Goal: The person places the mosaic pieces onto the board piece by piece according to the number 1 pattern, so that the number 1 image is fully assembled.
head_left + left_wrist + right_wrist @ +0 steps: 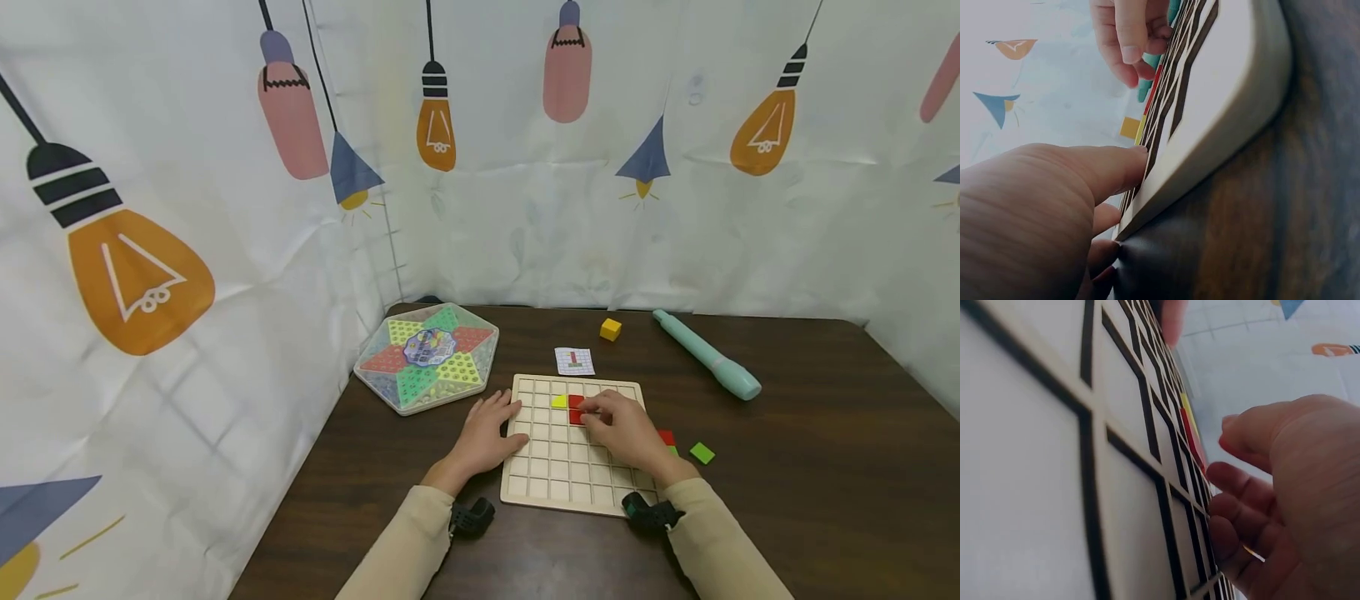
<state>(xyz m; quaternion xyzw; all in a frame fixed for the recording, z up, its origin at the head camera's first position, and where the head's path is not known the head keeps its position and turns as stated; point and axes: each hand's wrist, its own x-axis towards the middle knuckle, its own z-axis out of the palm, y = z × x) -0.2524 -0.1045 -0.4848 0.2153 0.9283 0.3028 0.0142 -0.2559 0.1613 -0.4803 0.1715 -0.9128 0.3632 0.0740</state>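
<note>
A pale wooden grid board (pixel 547 479) lies flat on the dark table, its cells white. In its upper part sit a yellow tile (pixel 559 402) and, beside it, red tiles (pixel 576 417) one above the other. My left hand (pixel 482 437) rests along the board's left edge, thumb on its top face, the other fingers loosely spread at the side. Over the red tiles is my right hand (pixel 624 427), fingertips close to them. In the right wrist view its fingers (pixel 1229 478) are loosely bent, thumb apart, with nothing visible between them.
Right of the board lie a red tile (pixel 667 437) and a green tile (pixel 702 453). Behind it are a small printed card (pixel 574 362), a yellow block (pixel 611 329) and a teal rod-shaped object (pixel 705 354). A hexagonal star-patterned game box (pixel 412 392) stands at the left.
</note>
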